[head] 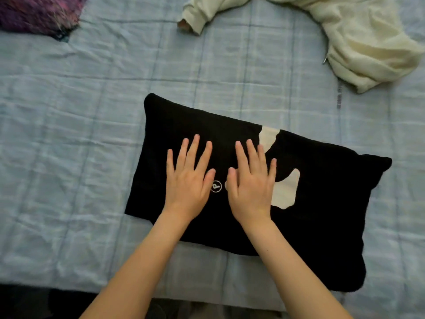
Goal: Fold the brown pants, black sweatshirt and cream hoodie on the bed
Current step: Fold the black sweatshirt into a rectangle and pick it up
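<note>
Black sweatshirt [310, 203] folded on bed [69, 134]. My left hand [188, 180], right hand [250, 183] flat on it, fingers straight, spread. Cream hoodie [358, 42] crumpled, well apart.

Head view, steeply down, close.

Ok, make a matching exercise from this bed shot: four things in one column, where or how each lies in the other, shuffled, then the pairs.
Things
1. black sweatshirt
2. cream hoodie
3. purple fuzzy item
4. left hand

Place or state
A. crumpled, far right of the bed
B. flat on black fabric, fingers spread
C. top left corner of the view
D. laid flat, middle of the bed

Pairs: 1-D, 2-A, 3-C, 4-B
</note>
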The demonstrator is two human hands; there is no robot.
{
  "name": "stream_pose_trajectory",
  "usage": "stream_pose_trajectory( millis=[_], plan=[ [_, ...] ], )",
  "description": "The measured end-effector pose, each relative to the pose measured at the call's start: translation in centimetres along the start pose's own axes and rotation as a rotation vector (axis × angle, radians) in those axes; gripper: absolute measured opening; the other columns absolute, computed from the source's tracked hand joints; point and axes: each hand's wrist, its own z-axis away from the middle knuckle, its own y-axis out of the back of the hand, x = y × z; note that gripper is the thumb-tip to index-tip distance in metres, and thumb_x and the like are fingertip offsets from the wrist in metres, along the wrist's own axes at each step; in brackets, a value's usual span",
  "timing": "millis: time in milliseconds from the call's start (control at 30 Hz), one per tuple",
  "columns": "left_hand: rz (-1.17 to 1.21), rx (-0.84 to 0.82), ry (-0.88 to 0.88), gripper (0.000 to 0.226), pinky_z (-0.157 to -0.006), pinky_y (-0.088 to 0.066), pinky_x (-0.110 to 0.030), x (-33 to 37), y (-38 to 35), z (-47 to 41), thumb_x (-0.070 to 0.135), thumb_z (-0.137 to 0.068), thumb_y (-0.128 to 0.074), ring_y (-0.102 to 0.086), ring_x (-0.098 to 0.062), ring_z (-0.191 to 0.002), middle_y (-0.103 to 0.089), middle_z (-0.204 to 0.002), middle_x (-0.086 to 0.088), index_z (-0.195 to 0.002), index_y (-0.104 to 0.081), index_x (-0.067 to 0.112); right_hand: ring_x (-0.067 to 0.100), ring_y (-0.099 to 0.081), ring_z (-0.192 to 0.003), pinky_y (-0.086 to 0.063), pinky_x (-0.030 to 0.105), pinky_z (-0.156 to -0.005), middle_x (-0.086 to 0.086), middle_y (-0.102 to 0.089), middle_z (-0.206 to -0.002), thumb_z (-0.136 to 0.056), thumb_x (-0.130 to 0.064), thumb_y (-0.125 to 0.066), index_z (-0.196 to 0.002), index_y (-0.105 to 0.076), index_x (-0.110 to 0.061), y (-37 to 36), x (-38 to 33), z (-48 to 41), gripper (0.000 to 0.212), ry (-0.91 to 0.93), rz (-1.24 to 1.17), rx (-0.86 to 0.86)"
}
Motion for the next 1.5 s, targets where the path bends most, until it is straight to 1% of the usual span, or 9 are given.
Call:
stream_pose_trajectory(
  millis=[300, 467, 533, 667, 867, 967, 1100, 1333, 1500],
  plan=[
    [0.122, -0.160, -0.044, 0.060, -0.122, -0.001, -0.051, -2.5, -3.3, -0.2, 0.046, -0.102, -0.022, 0.004, -0.019, -0.152, -0.005, -0.165, -0.004, -0.156, -0.008, 0.025, 0.026, -0.021, -0.151, -0.017, 0.054, -0.122, 0.004, -0.037, -0.159, -0.098, -0.035, -0.033, -0.154, -0.035, -0.022, -4.3, 0.9, 0.0, 0.057, 0.004, 0.151, 0.001],
    [0.405, 0.180, -0.098, 0.047, -0.119, -0.026, -0.038, -5.5, -0.4, 0.9, 0.017, -0.096, -0.051, -0.032, -0.022, -0.143, -0.038, -0.152, -0.007, -0.143, -0.047, 0.012, 0.027, -0.026, -0.150, -0.018, 0.053, -0.121, 0.005, -0.039, -0.157, -0.096, -0.033, -0.033, -0.153, -0.037, -0.021, -4.6, 1.2, 0.2, 0.058, 0.010, 0.142, 0.033],
    [0.261, 0.307, 0.048, 0.049, -0.111, -0.035, -0.039, -7.9, -0.2, 1.7, 0.025, -0.094, -0.055, -0.041, -0.026, -0.133, -0.042, -0.147, -0.009, -0.142, -0.046, 0.014, 0.027, -0.026, -0.150, -0.017, 0.052, -0.122, 0.005, -0.040, -0.157, -0.096, -0.032, -0.033, -0.153, -0.037, -0.020, -4.8, 1.2, 0.2, 0.058, 0.008, 0.136, 0.046],
    [0.284, -0.010, 0.441, 0.076, -0.111, -0.030, -0.049, -10.1, -0.8, 2.5, 0.061, -0.090, -0.048, -0.032, -0.033, -0.135, -0.031, -0.151, -0.017, -0.153, -0.015, 0.037, 0.027, -0.026, -0.150, -0.017, 0.052, -0.122, 0.005, -0.040, -0.156, -0.095, -0.031, -0.033, -0.153, -0.037, -0.020, -5.1, 1.5, 0.3, 0.058, 0.013, 0.127, 0.067],
    [0.658, -0.051, 0.421, 0.082, -0.092, -0.031, -0.014, -11.3, 0.4, 2.1, 0.054, -0.079, -0.068, -0.041, 0.000, -0.112, -0.044, -0.133, 0.007, -0.143, -0.017, 0.060, 0.027, -0.026, -0.149, -0.017, 0.051, -0.122, 0.006, -0.040, -0.156, -0.095, -0.030, -0.032, -0.153, -0.036, -0.020, -5.3, 1.7, 0.3, 0.059, 0.022, 0.135, 0.090],
    [0.896, -0.121, 0.412, 0.082, -0.098, -0.035, -0.013, -12.4, 2.2, 1.7, 0.040, -0.076, -0.079, -0.042, 0.016, -0.115, -0.045, -0.136, 0.016, -0.137, -0.030, 0.064, 0.026, -0.027, -0.149, -0.016, 0.049, -0.122, 0.005, -0.041, -0.155, -0.095, -0.031, -0.032, -0.153, -0.035, -0.020, -5.4, 1.7, 0.2, 0.059, 0.022, 0.136, 0.101],
    [1.284, -0.237, 0.308, 0.082, -0.113, -0.037, -0.030, -11.9, 4.6, 1.1, 0.019, -0.078, -0.078, -0.041, 0.005, -0.133, -0.043, -0.145, 0.026, -0.141, -0.038, 0.053, 0.027, -0.028, -0.148, -0.018, 0.051, -0.122, 0.006, -0.042, -0.155, -0.095, -0.031, -0.032, -0.152, -0.038, -0.019, -5.0, 1.3, 0.1, 0.058, 0.012, 0.123, 0.084],
    [1.436, -0.238, 0.128, 0.088, -0.092, -0.044, -0.009, -7.2, 6.9, 0.8, 0.007, -0.079, -0.074, -0.047, 0.005, -0.129, -0.044, -0.143, 0.031, -0.147, -0.034, 0.046, 0.019, -0.015, -0.152, -0.007, 0.049, -0.124, -0.003, -0.034, -0.159, -0.094, -0.037, -0.039, -0.154, -0.034, -0.031, 0.5, -0.8, -1.0, 0.060, -0.064, -0.129, -0.135],
    [1.450, -0.264, -0.037, 0.088, -0.096, -0.043, -0.011, -1.5, 9.3, -0.5, 0.009, -0.078, -0.072, -0.045, 0.000, -0.133, -0.040, -0.151, 0.021, -0.149, -0.032, 0.041, 0.007, -0.036, -0.142, -0.030, 0.023, -0.115, -0.020, -0.042, -0.150, -0.096, -0.035, -0.049, -0.151, -0.035, -0.039, 7.5, -3.5, -1.2, 0.058, 0.193, -0.554, -0.118]
  ],
)
